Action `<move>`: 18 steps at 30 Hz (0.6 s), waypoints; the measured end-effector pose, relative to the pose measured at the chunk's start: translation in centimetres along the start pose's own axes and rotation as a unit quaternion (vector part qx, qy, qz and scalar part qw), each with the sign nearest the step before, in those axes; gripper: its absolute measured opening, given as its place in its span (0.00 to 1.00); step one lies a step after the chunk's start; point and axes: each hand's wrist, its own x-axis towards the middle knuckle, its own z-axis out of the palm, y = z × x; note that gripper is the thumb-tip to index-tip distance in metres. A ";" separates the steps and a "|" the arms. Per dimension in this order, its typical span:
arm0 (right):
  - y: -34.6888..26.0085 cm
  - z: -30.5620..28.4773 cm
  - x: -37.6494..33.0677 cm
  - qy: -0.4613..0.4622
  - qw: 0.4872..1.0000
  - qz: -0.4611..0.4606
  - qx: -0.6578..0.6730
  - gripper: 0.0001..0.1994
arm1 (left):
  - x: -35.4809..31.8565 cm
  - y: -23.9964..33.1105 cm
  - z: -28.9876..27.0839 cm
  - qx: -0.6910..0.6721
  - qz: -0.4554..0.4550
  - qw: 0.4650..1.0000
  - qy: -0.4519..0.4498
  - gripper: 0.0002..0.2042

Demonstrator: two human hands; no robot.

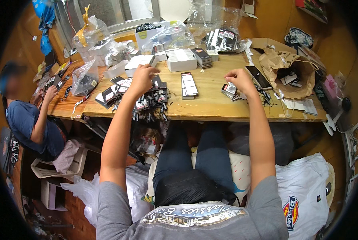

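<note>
The left hand is raised over the wooden surface, fingers pinched narrow around a small dark tag held up at the fingertips. Just below it lies a loose heap of black tags, some spilling to the near edge of the surface. The right hand is curled into a loose fist, its fingers closed; whether it grips anything cannot be told. It hovers just above a small stack of cards, close to it. Between the two hands stands a neat row of white labels. Farther back sits a white box beside a dark stack. A phone lies just right of the right hand, and beyond it a torn brown paper bag lies open on its side. To the far left another person in a blue shirt sits at the adjoining table, one hand on items there.
</note>
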 end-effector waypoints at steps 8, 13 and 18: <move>-0.6 1.5 4.9 -0.019 0.991 -0.022 -0.133 0.09 | 6.4 0.7 8.5 -0.058 -0.104 0.986 -0.114 0.31; -1.0 5.2 9.1 0.007 0.990 -0.029 -0.139 0.17 | 7.4 1.2 8.1 -0.094 -0.091 0.963 -0.235 0.33; -0.4 10.0 12.4 0.012 0.987 0.098 -0.129 0.38 | 5.6 1.7 9.0 -0.076 -0.065 0.960 -0.260 0.45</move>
